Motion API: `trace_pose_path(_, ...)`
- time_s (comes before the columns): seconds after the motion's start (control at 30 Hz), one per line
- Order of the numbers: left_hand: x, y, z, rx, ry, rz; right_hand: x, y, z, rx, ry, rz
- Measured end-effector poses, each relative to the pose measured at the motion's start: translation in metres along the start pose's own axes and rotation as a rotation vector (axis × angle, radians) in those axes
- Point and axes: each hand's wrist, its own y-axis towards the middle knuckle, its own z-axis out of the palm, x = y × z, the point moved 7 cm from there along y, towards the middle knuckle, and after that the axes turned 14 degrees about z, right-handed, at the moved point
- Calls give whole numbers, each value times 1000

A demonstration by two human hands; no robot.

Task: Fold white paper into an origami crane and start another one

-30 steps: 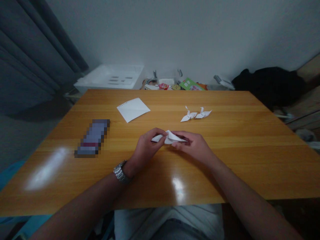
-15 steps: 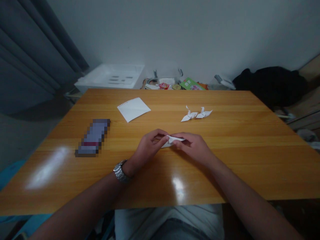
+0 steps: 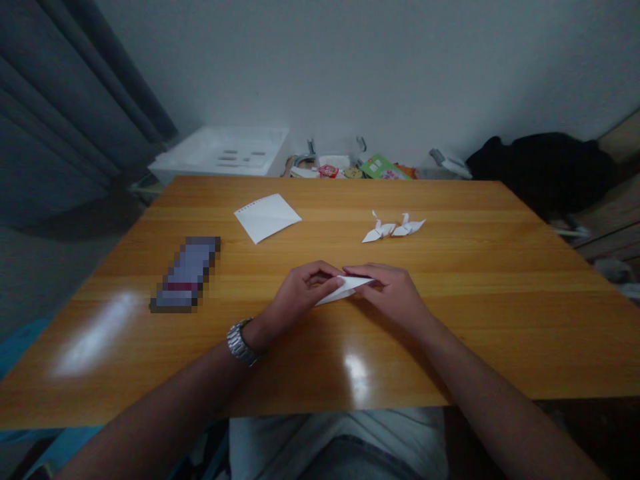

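Observation:
A small white folded paper piece (image 3: 345, 289) lies flat on the wooden table (image 3: 450, 313) between my two hands. My left hand (image 3: 300, 297), with a metal watch at the wrist, pinches its left end with curled fingers. My right hand (image 3: 393, 293) presses down on its right end, fingers closed over it. Much of the paper is hidden under my fingers.
Two finished white paper cranes (image 3: 393, 229) sit further back on the right. A white notepad sheet (image 3: 267, 217) lies at the back left, a blurred dark flat object (image 3: 186, 274) to the left. A white bin (image 3: 223, 155), small packets (image 3: 350, 170) and a black bag (image 3: 540, 167) lie beyond the table.
The folded paper, held up a little with a raised flap before, has been flattened down onto the table. Both hands stayed in place, pressing lower.

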Motion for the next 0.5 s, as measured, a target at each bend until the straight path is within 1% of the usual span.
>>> trace_pose_path(0.1, 1, -1, 3, 32, -14, 12, 2, -1, -1, -33, 8, -18)
trace_pose_path(0.2, 2, -1, 4, 37, 2, 22, 4, -2, -1, -60, 29, -20)
trace_pose_path(0.4, -2, -1, 2, -1, 83, 29, 1, -2, -1, -68, 165, 81)
trace_pose_path(0.5, -3, -1, 3, -5, 90, 41, -2, -1, -1, -62, 180, 94)
